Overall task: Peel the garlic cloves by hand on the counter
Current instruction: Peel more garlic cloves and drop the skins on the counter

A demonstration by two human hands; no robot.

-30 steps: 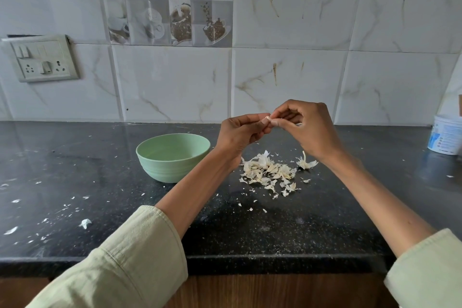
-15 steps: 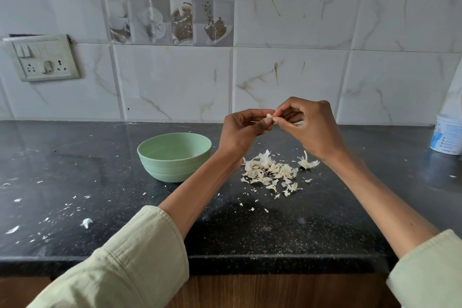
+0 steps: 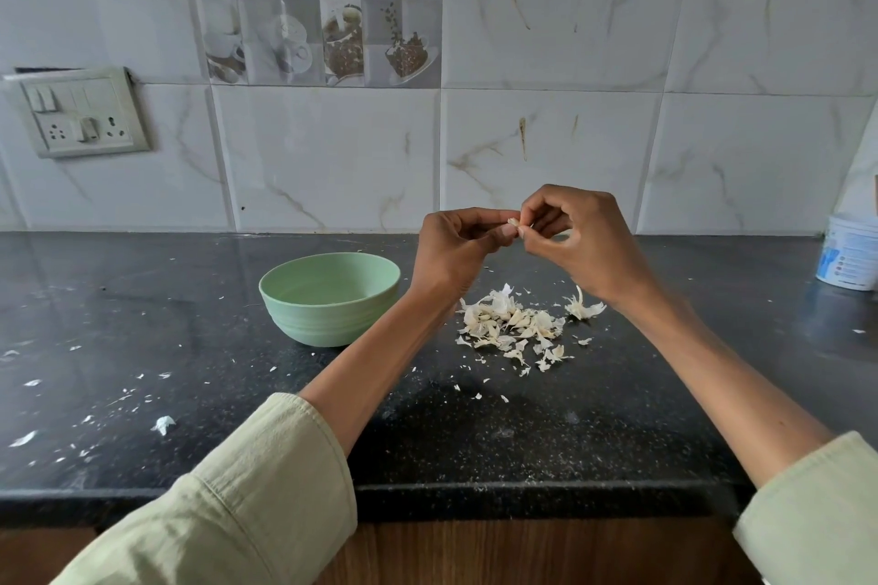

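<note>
Clove (image 3: 513, 222) pinched between left hand (image 3: 453, 252) and right hand (image 3: 579, 242) | peels (image 3: 515, 323) below, 6 o'clock | bowl (image 3: 330, 297) at 8 o'clock

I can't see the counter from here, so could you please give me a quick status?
Left hand and right hand both pinching one garlic clove, above the counter. Peel pile beneath, bowl left. Nothing in the way.

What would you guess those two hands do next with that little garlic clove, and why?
Probably the right hand pulls the pinched bit of skin away while the left hand holds the garlic clove. Both pinch it above the counter, and papery skin still shows on it; the pile of peels lies right below.
</note>
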